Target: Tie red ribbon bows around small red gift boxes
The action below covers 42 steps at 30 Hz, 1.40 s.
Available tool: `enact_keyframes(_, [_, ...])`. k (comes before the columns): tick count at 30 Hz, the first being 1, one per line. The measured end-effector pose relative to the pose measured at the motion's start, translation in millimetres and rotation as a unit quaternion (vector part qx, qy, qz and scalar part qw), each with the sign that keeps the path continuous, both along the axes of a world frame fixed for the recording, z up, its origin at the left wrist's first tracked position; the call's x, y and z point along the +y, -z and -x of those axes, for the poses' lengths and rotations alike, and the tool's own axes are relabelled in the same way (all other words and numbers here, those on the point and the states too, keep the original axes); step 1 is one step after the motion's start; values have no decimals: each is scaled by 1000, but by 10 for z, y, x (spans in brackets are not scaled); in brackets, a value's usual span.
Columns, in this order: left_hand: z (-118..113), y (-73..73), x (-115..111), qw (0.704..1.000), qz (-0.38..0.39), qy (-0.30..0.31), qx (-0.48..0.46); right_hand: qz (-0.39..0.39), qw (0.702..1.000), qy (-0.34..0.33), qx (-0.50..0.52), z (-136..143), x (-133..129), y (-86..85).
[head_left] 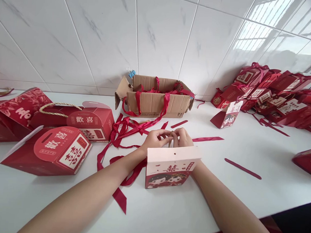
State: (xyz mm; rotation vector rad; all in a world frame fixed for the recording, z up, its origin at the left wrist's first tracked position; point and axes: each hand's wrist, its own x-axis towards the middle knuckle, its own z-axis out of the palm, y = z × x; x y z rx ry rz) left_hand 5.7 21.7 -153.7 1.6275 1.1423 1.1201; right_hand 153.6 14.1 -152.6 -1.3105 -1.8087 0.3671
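My left hand (158,138) and my right hand (182,136) meet above the table, fingertips pinched together around a small, thin, tan-coloured strip whose kind I cannot make out. Just in front of them, nearer to me, a red and pink gift box (170,170) stands upright between my forearms. It carries two cartoon figures and a small hole in its top flap. Dark red ribbon (132,175) runs loose beside and under my left forearm. Another ribbon end (208,138) lies to the right of my right hand.
An open cardboard carton (158,104) with red ribbons hanging out stands by the tiled wall. Red gift boxes (63,153) sit at left. A pile of ribboned boxes (267,91) fills the back right, near a small wedge-shaped box (227,115). A red strip (243,168) lies at right.
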Motion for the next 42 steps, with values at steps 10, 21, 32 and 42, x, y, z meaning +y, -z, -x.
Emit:
enact_keyframes(10, [2, 79, 65, 997, -43, -60, -22, -33, 995, -78, 54, -46, 16, -5])
enact_keyframes(21, [16, 53, 34, 978, -180, -83, 61, 95, 969, -96, 208, -67, 49, -12])
enact_keyframes(32, [27, 6, -8, 962, -234, -94, 105, 137, 951, -108, 254, -38, 40, -19])
enact_keyframes(42, [38, 16, -31, 972, -208, -40, 97, 272, 853, -122, 428, -21, 62, -15])
